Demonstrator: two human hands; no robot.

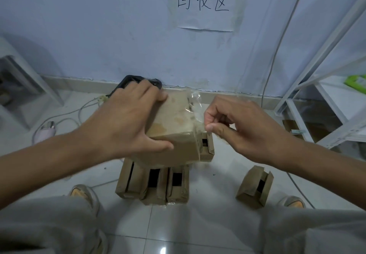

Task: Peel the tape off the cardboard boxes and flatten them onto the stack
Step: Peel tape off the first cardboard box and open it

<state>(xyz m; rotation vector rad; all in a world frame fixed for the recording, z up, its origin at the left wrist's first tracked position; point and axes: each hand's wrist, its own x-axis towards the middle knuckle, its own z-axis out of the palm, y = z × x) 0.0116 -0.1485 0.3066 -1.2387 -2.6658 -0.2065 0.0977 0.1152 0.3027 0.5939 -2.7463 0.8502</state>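
My left hand (126, 119) grips a brown cardboard box (174, 125) held up in mid air, fingers over its far top edge and thumb on the near edge. A strip of clear tape (195, 105) stands partly lifted off the box's right side. My right hand (239, 123) pinches the lower end of that tape between thumb and fingers, just right of the box. Below on the white tiled floor stand three opened boxes (156, 184) side by side, another small one (207, 146) behind them, and a single box (255, 186) to the right.
A black bin (136, 80) sits against the wall behind my left hand. White cables and a power strip (47, 129) lie at the left. A white metal shelf frame (316, 87) stands at the right. A paper sign (204, 2) hangs on the wall. My knees and shoes fill the bottom.
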